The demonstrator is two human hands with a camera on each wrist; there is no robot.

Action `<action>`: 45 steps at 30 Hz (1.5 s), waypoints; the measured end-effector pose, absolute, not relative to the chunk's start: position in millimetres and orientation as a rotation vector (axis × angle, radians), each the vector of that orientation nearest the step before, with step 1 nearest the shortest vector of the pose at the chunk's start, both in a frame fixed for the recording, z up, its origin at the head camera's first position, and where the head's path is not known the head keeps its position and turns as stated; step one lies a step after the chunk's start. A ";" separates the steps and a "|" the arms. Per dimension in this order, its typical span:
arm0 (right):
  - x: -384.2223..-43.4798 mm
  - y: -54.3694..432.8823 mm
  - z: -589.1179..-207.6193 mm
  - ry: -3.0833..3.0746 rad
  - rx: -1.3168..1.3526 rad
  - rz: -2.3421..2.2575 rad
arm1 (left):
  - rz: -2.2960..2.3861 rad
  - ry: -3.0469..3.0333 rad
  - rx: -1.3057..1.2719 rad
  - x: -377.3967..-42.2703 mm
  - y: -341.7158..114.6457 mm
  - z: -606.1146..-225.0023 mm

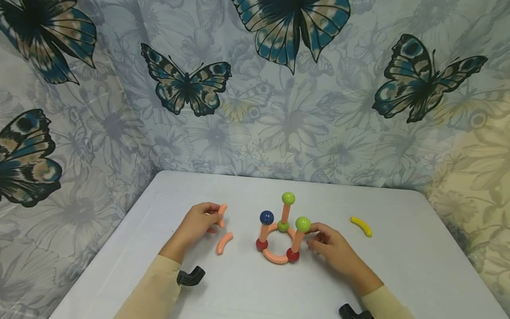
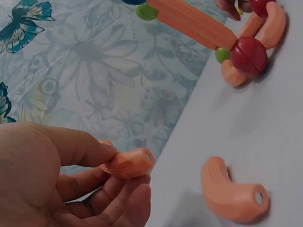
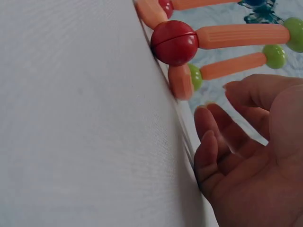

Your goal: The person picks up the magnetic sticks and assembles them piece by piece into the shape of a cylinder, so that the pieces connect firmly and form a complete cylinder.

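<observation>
My left hand [image 1: 197, 222] pinches a curved orange magnetic rod [image 2: 135, 163] between thumb and fingers, above the table. A second curved orange rod [image 1: 225, 244] lies beside that hand. At the centre stands a ball-and-rod structure: curved orange rods [image 1: 275, 258] joined in a ring by two red balls [image 1: 292, 254] and a green ball [image 1: 283, 226]. Three straight orange rods [image 1: 298, 241] rise from these, topped by a blue ball [image 1: 266, 217] and two green balls [image 1: 303, 224]. My right hand [image 1: 334, 249] is just right of the structure, fingers loosely bent and holding nothing.
A curved yellow rod [image 1: 361, 227] lies to the right on the white table [image 1: 247, 292]. Behind the table hangs a butterfly-patterned cloth [image 1: 255, 133]. Black wrist devices [image 1: 191, 276] are at both sleeves.
</observation>
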State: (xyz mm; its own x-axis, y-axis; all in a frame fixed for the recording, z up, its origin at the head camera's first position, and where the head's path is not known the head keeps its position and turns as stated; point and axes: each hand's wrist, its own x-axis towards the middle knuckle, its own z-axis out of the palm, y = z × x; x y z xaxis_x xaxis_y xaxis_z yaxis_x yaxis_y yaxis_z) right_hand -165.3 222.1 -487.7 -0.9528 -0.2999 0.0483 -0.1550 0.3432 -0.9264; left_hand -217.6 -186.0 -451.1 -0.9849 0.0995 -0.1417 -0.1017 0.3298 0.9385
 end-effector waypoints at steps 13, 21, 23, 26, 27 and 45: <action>-173.9 218.2 -484.4 2.521 -0.292 -1.661 | 1.825 2.156 0.200 -247.9 -120.9 -413.7; -189.7 208.7 -475.5 2.556 -0.317 -1.638 | 1.819 2.051 0.277 -255.7 -96.7 -400.9; -194.1 204.5 -474.5 2.549 -0.333 -1.639 | 1.808 2.027 0.291 -256.0 -93.6 -399.3; -199.5 197.7 -473.1 2.537 -0.335 -1.635 | 1.789 1.992 0.316 -255.9 -91.1 -398.7; -200.9 195.5 -472.8 2.538 -0.328 -1.629 | 1.784 1.985 0.323 -256.0 -90.7 -398.7; -214.5 180.7 -466.9 2.657 -0.517 -1.515 | 1.687 1.968 0.409 -256.7 -91.1 -394.0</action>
State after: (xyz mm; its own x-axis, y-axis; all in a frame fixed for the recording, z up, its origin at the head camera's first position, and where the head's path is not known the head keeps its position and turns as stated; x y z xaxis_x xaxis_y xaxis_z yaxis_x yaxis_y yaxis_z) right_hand -214.5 180.7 -466.9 -0.9437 -0.3047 0.1287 -0.2659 0.4675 -0.8431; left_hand -256.7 -91.1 -394.0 -0.8236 0.5365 -0.1840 -0.1000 0.1820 0.9782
